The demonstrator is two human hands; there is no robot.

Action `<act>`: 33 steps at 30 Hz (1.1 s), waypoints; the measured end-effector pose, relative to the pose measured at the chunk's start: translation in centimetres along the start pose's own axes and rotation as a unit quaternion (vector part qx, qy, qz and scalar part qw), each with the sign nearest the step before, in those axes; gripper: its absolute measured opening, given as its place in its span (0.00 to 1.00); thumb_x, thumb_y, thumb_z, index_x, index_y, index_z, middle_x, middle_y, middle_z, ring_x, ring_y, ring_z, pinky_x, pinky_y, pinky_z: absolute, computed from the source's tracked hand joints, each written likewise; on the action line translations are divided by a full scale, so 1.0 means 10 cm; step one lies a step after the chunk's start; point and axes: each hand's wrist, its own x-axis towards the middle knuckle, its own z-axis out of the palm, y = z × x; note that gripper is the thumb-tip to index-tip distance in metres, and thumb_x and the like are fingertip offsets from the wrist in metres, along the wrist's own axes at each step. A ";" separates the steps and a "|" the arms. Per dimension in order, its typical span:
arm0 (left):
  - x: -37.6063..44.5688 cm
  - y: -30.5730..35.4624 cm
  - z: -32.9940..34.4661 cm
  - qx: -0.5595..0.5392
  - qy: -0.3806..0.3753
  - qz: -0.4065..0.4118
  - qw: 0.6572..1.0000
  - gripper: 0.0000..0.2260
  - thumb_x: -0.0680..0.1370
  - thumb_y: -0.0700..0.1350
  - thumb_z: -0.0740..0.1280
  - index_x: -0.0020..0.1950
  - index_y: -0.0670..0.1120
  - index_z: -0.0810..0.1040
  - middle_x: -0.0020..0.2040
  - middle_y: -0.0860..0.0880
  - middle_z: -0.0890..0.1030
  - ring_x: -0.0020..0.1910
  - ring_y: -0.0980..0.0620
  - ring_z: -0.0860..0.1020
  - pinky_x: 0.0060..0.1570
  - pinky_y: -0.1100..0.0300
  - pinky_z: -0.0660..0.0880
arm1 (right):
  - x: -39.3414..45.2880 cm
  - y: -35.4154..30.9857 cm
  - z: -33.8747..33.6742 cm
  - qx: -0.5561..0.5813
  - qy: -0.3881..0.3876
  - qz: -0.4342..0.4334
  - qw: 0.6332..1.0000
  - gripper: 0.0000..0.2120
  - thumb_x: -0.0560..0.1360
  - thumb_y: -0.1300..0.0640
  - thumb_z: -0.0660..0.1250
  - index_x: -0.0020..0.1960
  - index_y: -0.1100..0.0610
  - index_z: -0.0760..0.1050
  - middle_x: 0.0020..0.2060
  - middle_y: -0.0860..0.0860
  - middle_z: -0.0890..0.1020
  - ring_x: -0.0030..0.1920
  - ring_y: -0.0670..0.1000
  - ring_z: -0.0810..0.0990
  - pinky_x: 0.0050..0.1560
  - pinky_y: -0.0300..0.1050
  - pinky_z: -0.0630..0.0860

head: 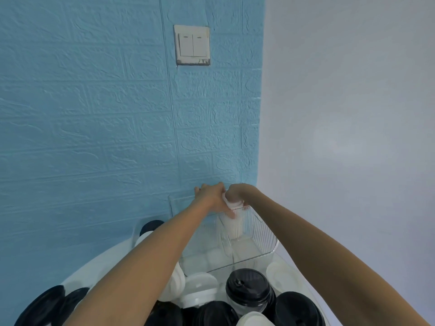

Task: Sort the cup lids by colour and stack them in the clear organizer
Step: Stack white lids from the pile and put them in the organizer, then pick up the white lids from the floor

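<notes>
the fingers of the right hand [235, 192] curl round the top of a stack of white lids [231, 220], which stands upright in the far right compartment of the clear organizer [263, 234]. the fingers of the left hand [209, 192] curl against the same stack from the left side, pinching its top edge, with the thumb side touching the right hand. both hands meet above the far rim of the organizer, close to the blue wall [94, 114]. both bare forearms reach forward from the bottom of the view, the left one crossing over the pile of loose lids, the right one coming in from the lower right.

the organizer sits on the white bench [77, 276], its other compartments showing only clear plastic. near its front wall lie loose lids: a black lid [248, 287] just in front, white lids [200, 288] beside it on the left, and more black lids [49, 302] at the lower left. a light switch [192, 45] is on the wall above.
</notes>
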 end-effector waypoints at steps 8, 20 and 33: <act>0.12 -0.08 -0.26 0.044 -0.095 0.011 0.995 0.42 0.64 0.73 0.72 0.75 0.57 0.71 0.76 0.53 0.71 0.76 0.44 0.66 0.76 0.40 0.57 | 0.10 0.05 0.04 0.006 0.038 0.018 0.999 0.11 0.81 0.59 0.66 0.61 0.63 0.74 0.50 0.59 0.80 0.55 0.60 0.85 0.52 0.48 0.81; 0.04 -0.03 -0.15 0.093 -0.050 0.000 0.994 0.26 0.75 0.68 0.67 0.67 0.54 0.78 0.64 0.51 0.79 0.70 0.43 0.65 0.60 0.48 0.59 | -0.01 0.16 0.20 0.043 0.154 -0.010 0.987 0.08 0.79 0.54 0.67 0.50 0.59 0.72 0.46 0.55 0.76 0.51 0.57 0.77 0.45 0.46 0.70; -0.69 0.74 -0.49 -0.156 0.176 0.079 0.969 0.19 0.79 0.58 0.68 0.66 0.49 0.78 0.62 0.45 0.82 0.64 0.43 0.78 0.64 0.51 0.70 | -1.42 0.71 -0.47 0.280 0.283 -0.103 0.912 0.14 0.79 0.44 0.67 0.55 0.54 0.82 0.50 0.53 0.84 0.53 0.57 0.83 0.61 0.58 0.79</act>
